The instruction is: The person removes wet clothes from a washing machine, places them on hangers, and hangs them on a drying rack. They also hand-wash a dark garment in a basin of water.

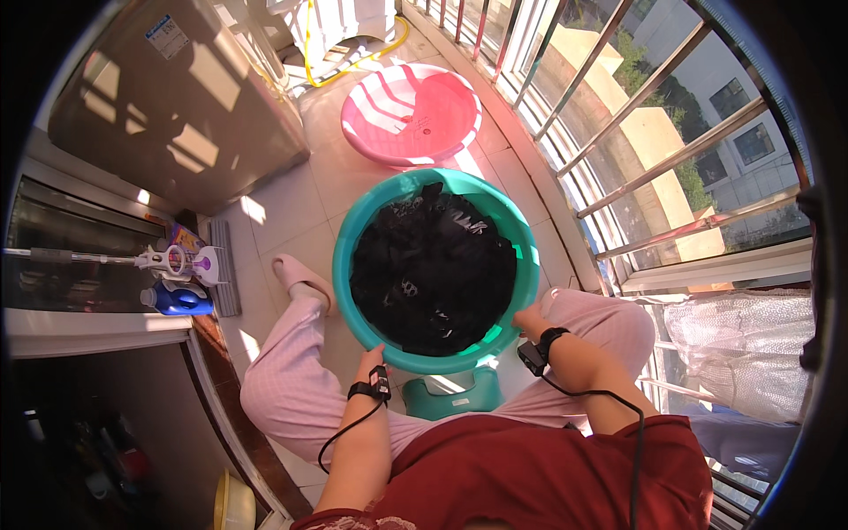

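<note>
A large green plastic basin (346, 298) full of dark wet-looking clothes (430, 265) stands on the tiled floor between my legs. At the basin's near left rim is my left hand (373, 358), thumb on the edge and the fingers mostly hidden beneath. My right hand (530, 320) grips the rim at the near right, fingers partly out of sight over the edge. Both wrists wear black straps with small cabled devices. Under the near side of the basin, a green plastic stool (457, 395) shows. Beyond it a pink basin (411, 126) holds a little water, apparently.
A grey-brown appliance (179, 106) stands at the upper left. A yellow hose (358, 64) curls beside a white machine (344, 20). A blue detergent bottle (177, 298) and a mop (165, 260) are at left. Barred windows (636, 112) line the right.
</note>
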Available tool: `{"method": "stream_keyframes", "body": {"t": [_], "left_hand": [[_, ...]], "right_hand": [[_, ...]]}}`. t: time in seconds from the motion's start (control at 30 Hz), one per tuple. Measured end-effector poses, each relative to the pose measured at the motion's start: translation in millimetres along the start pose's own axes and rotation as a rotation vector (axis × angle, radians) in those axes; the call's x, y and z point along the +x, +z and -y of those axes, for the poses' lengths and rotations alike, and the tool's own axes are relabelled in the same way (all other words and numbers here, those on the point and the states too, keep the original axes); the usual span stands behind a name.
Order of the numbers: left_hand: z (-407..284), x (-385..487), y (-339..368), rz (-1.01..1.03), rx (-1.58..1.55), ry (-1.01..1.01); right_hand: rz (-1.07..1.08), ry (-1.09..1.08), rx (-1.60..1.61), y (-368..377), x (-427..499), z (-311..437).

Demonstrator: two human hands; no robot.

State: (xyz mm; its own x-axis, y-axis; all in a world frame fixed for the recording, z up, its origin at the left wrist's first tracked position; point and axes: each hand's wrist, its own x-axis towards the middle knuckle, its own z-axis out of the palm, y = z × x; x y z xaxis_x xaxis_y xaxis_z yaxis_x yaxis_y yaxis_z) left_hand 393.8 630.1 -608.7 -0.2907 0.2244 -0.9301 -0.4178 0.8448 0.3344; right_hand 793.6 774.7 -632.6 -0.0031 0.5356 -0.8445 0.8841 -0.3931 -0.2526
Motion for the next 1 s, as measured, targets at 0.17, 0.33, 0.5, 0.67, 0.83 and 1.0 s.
{"method": "stream_keyframes", "body": {"t": [0.17,0.33,0.5,0.67,0.83,1.0], "left_hand": [[-7,-4,9,-0.050,0.057,-0.023],[-34,-18,22,-0.290,0.059,0.171],[-77,-61,38,-0.147,-0.250,0.307],[-109,-134,13,0.153,-0.424,0.522],[-111,-199,-24,0.212,-0.535,0.668],[-104,-231,-27,0.261,-0.555,0.725]], "right_hand": [[0.110,-0.315,-0.799,-3,17,-12],[-0.030,-0.082,-0.579,-14,5,16],[-0.427,-0.115,0.234,-33,-45,73],[-0.288,-0.312,0.354,-36,-104,134],[-0.157,-0.489,0.468,-25,-151,170],[-0.115,-0.569,0.447,-32,-164,173]]}}
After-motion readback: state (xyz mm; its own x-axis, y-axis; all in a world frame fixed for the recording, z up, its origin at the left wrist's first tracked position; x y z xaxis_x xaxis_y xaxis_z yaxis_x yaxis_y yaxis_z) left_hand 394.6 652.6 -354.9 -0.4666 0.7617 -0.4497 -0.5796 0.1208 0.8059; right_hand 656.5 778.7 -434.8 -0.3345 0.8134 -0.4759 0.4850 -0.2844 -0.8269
